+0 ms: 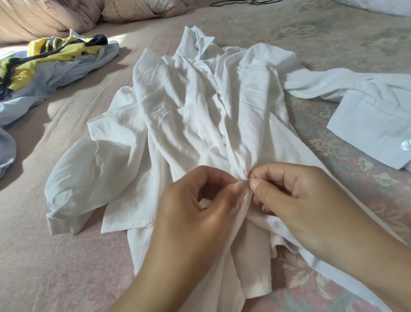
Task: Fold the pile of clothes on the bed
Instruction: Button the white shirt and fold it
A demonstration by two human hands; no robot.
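A crumpled white button-up shirt [182, 107] lies spread on the bed, collar at the far end and hem toward me. One long sleeve with a buttoned cuff [369, 124] stretches off to the right. My left hand [200, 213] pinches the left edge of the shirt's front opening near the hem. My right hand [295, 200] pinches the opposite edge, thumb and fingers meeting my left fingertips at the placket. A pile of other clothes [46, 64], yellow, dark and pale blue, sits at the far left.
The bed [66, 256] has a pinkish cover on the left and a floral one on the right. Pillows [44, 17] lie along the far left. A black cable [244, 2] runs along the top edge. A white pillow corner [382, 6] shows top right.
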